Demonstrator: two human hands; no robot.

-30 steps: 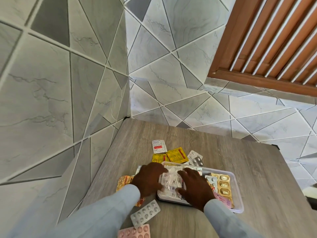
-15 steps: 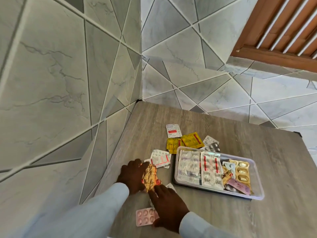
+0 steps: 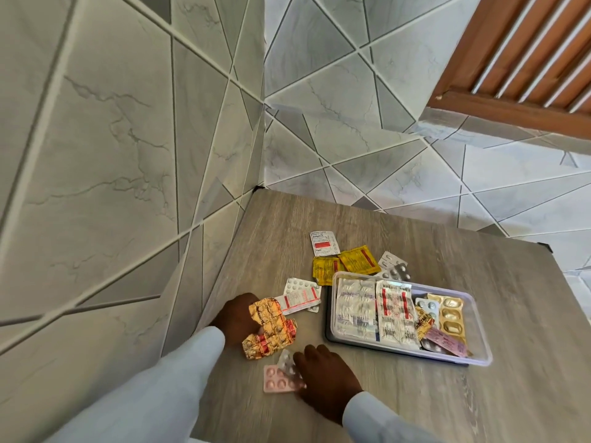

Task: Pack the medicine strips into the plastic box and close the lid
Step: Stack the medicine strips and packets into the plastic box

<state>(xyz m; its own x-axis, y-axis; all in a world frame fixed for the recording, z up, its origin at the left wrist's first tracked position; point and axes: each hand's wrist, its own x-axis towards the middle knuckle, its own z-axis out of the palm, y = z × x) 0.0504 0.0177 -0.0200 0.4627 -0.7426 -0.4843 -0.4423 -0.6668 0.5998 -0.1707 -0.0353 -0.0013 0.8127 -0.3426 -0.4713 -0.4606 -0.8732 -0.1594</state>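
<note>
Left grip [image 3: 235,318] holds foil [image 3: 271,330] (right grip [image 3: 323,378] pinches blister [image 3: 287,362]).

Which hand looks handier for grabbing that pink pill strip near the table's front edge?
Right. The right hand touches the pink strip, while the left hand is busy gripping the crumpled gold strip and sits farther away.

Left hand [image 3: 237,318] gripping, right hand [image 3: 323,376] pinching

- The wood-grain surface [image 3: 479,404] stood against a tiled corner.
- An open plastic box [image 3: 481,358] lay on it.
- Loose beside the box lay yellow strips [image 3: 359,260], white red-labelled strips [image 3: 302,297], a crumpled gold strip [image 3: 271,334] and a pink blister [image 3: 273,378].
</note>
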